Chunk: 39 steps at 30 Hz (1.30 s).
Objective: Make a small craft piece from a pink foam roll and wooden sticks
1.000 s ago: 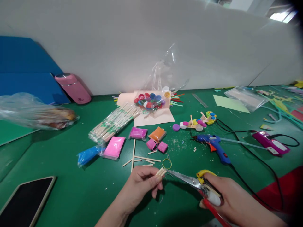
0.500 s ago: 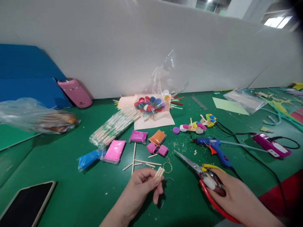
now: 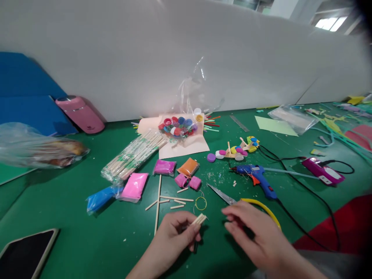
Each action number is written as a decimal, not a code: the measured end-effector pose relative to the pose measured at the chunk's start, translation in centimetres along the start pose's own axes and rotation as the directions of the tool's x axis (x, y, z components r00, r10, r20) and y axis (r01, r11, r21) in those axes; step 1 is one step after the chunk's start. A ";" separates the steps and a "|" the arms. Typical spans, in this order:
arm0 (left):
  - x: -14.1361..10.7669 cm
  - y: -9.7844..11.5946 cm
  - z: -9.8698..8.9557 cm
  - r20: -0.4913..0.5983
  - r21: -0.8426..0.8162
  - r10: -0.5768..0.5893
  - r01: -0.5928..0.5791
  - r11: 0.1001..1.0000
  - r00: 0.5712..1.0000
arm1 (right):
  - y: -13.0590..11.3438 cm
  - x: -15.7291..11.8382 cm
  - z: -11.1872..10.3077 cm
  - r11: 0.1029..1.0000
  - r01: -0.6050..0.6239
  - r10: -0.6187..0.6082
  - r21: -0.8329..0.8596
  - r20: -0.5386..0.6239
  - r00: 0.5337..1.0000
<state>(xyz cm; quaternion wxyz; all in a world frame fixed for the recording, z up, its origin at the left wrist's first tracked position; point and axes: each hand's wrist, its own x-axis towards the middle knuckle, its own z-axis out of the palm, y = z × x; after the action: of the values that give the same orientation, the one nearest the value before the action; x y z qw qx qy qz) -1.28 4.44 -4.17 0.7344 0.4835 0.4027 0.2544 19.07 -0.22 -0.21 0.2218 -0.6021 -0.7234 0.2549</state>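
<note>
Pinched in my left hand [image 3: 177, 236] is a small bundle of short wooden sticks [image 3: 200, 219], their cut ends pointing up and right. My right hand [image 3: 252, 236] hovers over the scissors [image 3: 222, 193], fingers apart and holding nothing. The scissors lie on the table, blades toward the upper left, one yellow handle showing beyond my hand. A yellow-green rubber band [image 3: 200, 203] rests just beyond the bundle. Left of it are loose wooden sticks [image 3: 176, 198], long and short.
Pink clay packets [image 3: 134, 186], an orange packet [image 3: 188, 167] and bagged chopsticks [image 3: 132, 157] lie farther back. On the right are a blue glue gun [image 3: 258, 176], its cable, and a purple power strip [image 3: 322, 170]. A phone [image 3: 27, 254] sits at the front left.
My right hand has let go of the scissors, which now lie on the table, and has opened near the bundle. One more short stick lies by the others. The view has shifted slightly.
</note>
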 end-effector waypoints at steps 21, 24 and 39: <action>-0.5 0.7 0.2 0.136 0.140 0.076 -0.096 0.985 0.988 | -1.6 2.6 3.1 0.771 -0.249 0.123 0.585 0.248 0.961; -0.3 0.4 0.6 0.034 -0.003 0.025 -0.025 1.000 0.999 | -1.1 2.2 2.6 0.902 -0.130 0.102 0.411 0.091 0.991; 0.7 1.4 2.4 -0.087 -0.462 -0.105 0.053 0.885 0.991 | 7.7 0.5 -1.6 0.900 -0.366 0.433 0.235 -0.409 0.803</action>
<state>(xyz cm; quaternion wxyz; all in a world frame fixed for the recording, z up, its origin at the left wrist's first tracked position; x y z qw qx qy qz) 1.14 4.39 -2.61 0.8143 0.2648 0.3902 0.3384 25.83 1.58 -3.87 0.3677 -0.7659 -0.4878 0.2005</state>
